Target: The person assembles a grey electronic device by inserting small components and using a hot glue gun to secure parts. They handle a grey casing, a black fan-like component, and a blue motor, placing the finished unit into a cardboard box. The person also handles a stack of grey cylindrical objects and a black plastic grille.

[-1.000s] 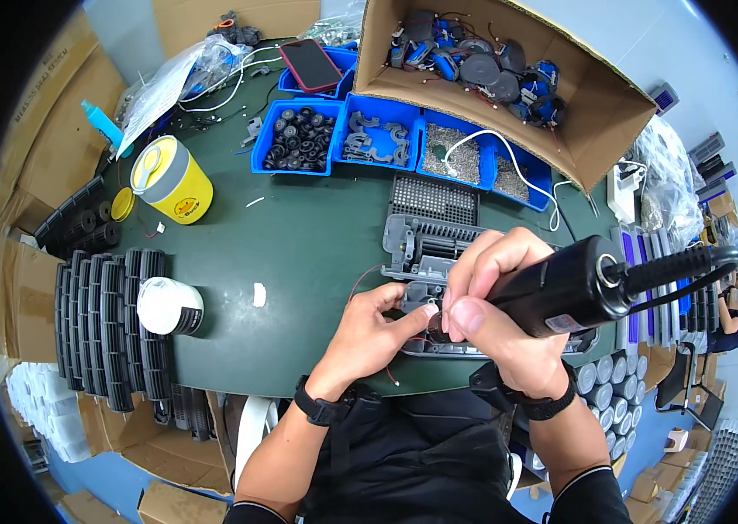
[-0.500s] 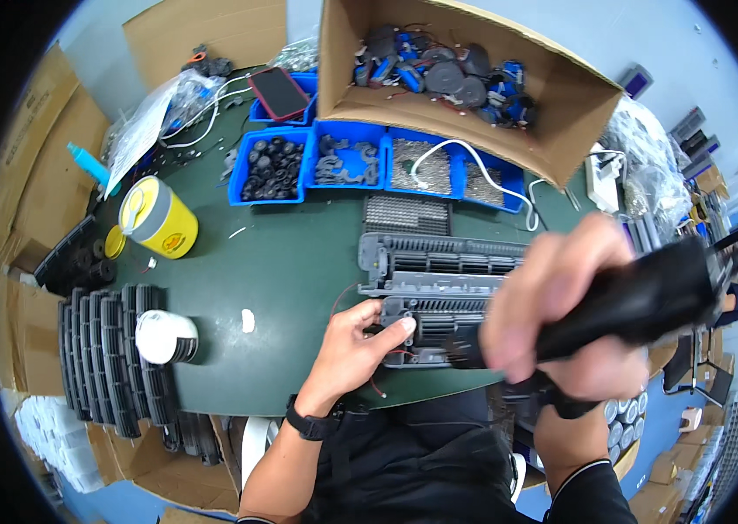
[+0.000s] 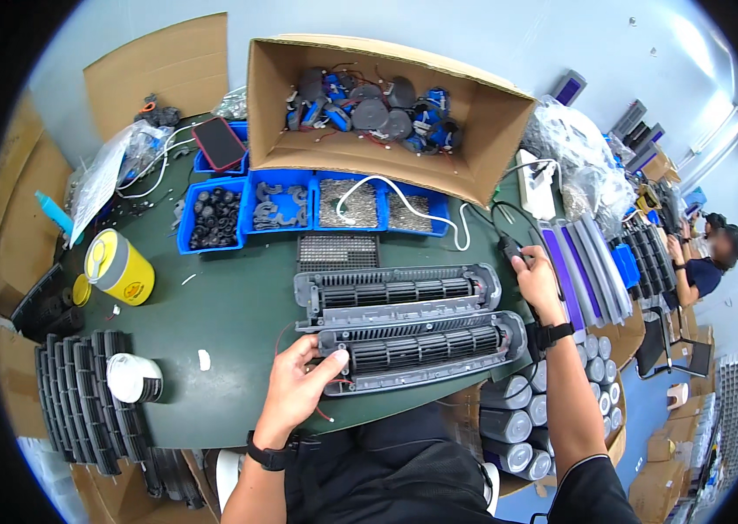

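Two long grey plastic fan housings lie side by side on the green table. A black ribbed roller-shaped fan wheel is set in each. My left hand grips the left end of the near fan housing, thumb pressed on top, fingers at its side. A thin red wire with a small white plug trails by that hand. The far fan housing lies just behind it. Right of both housings, my right hand is closed around a black corded electric screwdriver, mostly hidden by the hand.
Blue bins of small parts and a cardboard box of motors stand behind. Spare fan wheels, a white tub and a yellow cup are left. Purple-grey panels lie right; another person sits beyond.
My right hand has moved away from above the near fan housing, rightward, taking the black screwdriver with it. The left hand keeps its grip. The whole view has shifted, showing more on the right.
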`<state>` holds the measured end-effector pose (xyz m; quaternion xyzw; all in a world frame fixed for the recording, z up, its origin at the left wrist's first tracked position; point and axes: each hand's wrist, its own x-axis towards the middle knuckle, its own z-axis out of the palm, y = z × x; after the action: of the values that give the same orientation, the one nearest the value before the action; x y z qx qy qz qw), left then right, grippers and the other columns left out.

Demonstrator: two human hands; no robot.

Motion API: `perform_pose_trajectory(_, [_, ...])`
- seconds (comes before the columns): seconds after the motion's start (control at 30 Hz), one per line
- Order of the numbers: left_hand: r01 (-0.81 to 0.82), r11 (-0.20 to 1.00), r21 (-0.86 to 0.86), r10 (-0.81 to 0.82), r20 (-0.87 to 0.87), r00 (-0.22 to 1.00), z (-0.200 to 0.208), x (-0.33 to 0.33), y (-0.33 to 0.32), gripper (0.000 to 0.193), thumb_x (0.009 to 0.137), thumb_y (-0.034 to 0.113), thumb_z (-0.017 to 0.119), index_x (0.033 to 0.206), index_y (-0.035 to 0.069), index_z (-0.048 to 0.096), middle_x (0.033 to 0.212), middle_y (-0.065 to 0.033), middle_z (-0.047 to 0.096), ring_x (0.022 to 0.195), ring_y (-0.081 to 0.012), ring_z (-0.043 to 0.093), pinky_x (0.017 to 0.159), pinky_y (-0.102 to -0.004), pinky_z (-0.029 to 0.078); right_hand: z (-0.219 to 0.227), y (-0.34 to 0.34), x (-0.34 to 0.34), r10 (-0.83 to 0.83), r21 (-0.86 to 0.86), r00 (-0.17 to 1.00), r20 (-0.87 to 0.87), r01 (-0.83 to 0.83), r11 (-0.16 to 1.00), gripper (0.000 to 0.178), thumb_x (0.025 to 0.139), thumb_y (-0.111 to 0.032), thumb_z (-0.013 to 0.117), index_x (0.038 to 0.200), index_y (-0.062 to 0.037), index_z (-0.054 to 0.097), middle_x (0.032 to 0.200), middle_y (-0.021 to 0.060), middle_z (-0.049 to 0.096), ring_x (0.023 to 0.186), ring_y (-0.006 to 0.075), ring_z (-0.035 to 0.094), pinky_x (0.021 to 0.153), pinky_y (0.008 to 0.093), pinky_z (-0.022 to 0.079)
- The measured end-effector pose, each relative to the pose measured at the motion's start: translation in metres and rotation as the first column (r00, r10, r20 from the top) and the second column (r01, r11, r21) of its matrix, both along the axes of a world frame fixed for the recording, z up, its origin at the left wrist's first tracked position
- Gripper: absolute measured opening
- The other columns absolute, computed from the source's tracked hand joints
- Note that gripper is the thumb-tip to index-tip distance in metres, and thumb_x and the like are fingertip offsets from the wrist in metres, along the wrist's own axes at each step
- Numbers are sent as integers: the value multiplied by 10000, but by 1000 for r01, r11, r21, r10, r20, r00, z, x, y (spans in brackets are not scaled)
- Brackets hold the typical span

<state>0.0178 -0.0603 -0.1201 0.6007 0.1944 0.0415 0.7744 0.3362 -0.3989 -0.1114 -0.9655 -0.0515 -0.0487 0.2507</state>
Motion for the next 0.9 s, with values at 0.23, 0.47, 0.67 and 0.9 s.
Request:
perform_pose_trajectory(0.23, [-4,1000,-21,3,-13,1000,7,-6,0,309,1023,99,712,1305,-8,646,1182,-59,725,1055,-114,663,916,-313,566,83,44,-74,407,-167,905,-122,-423,891,527,957,-126,669,1455,19,578,1446,298,602,1375,419,560,1161,483,436])
perform_pose_trajectory(0.47, [-225,956,187,228,0,974,7,-4,-51,404,996,236,792,1259,48,550,1106,-79,677,1005,-132,624,858,-287,520,103,181,-104,863,-288,482,-149,-856,428,258,895,-108,699,1128,0,717,1065,248,754,1060,424,714,923,510,567])
perform_pose_trajectory(0.67, [-465,850,247,439,154,885,17,-8,-80,505,923,269,864,1252,42,555,989,-8,580,881,-111,517,799,-289,469,83,203,-84,886,-444,364,-287,-870,214,144,827,-70,706,938,10,750,844,247,742,878,431,739,793,514,579])
perform_pose_trajectory(0.9, [-461,801,382,259,472,843,93,-13,-23,641,765,158,967,1238,62,546,1009,-23,611,927,-124,608,855,-301,518,149,154,-102,798,-395,552,242,-695,600,103,841,-99,689,829,0,662,815,247,707,796,436,710,732,522,563])
